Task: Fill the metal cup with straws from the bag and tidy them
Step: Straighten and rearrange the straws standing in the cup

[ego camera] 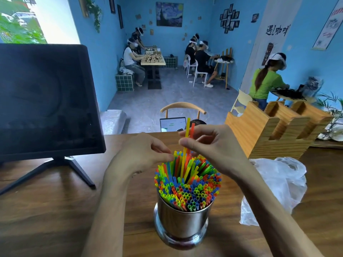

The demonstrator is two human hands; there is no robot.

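Above cup [182,221]: R hand [213,143], two straws [188,134].

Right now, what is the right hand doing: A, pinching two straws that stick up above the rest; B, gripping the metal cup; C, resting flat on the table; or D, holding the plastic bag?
A: the right hand pinches a yellow straw and an orange straw raised above the bundle in the metal cup.

One metal cup [182,222] stands on the wooden counter, crammed with straws [187,184] too many to count — two straws [190,130], one yellow, one orange, stick up above them. Right of the cup lies one plastic bag [276,184]; behind that, one wooden holder [259,134]. Left of the cup, one dark monitor [46,101]. Two hands — left hand [143,153], right hand [211,143].
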